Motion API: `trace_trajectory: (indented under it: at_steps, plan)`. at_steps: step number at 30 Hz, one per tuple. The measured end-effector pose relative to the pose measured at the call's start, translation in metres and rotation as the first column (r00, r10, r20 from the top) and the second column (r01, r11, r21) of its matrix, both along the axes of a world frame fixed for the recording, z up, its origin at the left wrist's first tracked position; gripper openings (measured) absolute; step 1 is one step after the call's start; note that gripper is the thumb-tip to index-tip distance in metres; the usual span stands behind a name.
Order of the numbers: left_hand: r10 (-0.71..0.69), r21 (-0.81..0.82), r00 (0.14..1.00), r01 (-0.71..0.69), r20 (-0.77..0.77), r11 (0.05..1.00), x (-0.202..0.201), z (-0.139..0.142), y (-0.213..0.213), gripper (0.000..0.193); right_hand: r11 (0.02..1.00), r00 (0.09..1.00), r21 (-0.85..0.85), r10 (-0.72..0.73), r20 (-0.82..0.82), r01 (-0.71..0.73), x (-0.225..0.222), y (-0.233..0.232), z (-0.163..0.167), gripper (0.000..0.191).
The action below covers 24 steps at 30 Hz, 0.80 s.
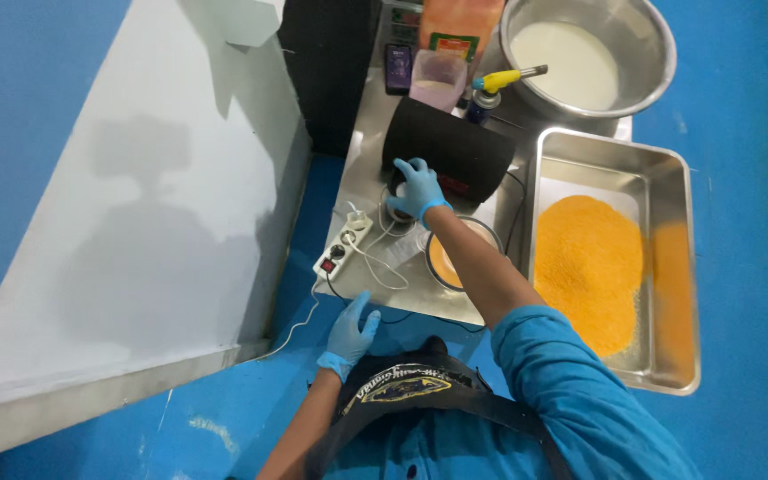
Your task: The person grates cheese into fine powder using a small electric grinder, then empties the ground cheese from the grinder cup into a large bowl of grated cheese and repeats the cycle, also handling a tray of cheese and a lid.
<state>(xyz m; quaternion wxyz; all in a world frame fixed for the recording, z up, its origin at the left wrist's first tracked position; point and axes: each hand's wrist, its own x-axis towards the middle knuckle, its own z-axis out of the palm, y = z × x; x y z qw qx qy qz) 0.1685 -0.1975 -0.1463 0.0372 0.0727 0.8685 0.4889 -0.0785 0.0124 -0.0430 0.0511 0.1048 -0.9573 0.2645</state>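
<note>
Up close, the right hand [418,188] in its blue glove has its fingers [406,171] curled over the round front end of one black cylinder-shaped machine [455,153] lying on its side on the steel desk [375,142]; whether they grip a knob there I cannot tell. The left hand [349,336], also gloved in blue, rests at the desk's near edge, fingers spread and holding nothing. Between the two hands lies one white power strip [341,247] with a white cord [382,265] looping across the desk. Just beside the right forearm sits one round bowl [455,253] with orange contents. To the right, one rectangular steel tray [664,178] holds a mound of orange crumbs [588,267]. Beyond the machine stand one small pink tub [437,80], one dark phone [398,68], one torch with a yellow handle [496,84], and one large steel pot [651,36] of white liquid. One orange packet [460,25] leans at the back.
</note>
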Motion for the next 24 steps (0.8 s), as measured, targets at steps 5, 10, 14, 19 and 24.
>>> trace_trajectory:
  at_steps: [5,10,14,19,24]
  plan:
    - [-0.04,0.043,0.999,0.04,0.007,0.998,-0.005,0.001,-0.001,0.057,1.0,0.999,-0.015,-0.022,0.044,0.023,0.006,0.007,-0.002,0.095]
    - [-0.111,0.007,0.989,0.111,0.098,0.994,-0.031,0.013,0.019,0.06,0.995,0.971,0.093,-0.059,0.233,0.038,0.01,0.018,0.012,0.099]
    - [-0.194,0.128,0.972,0.178,0.13,0.976,-0.068,0.026,0.045,0.058,0.992,0.963,0.126,-0.049,0.267,0.015,0.015,0.018,0.018,0.096]
    - [-0.2,0.272,0.968,0.153,0.154,0.95,-0.11,0.044,0.085,0.059,0.975,0.905,0.221,-0.09,0.416,-0.005,0.011,0.012,0.029,0.093]
    - [-0.102,0.192,0.989,0.081,0.103,0.978,-0.127,0.045,0.11,0.062,0.998,0.93,-0.029,-0.04,0.364,0.054,0.019,0.026,0.034,0.083]
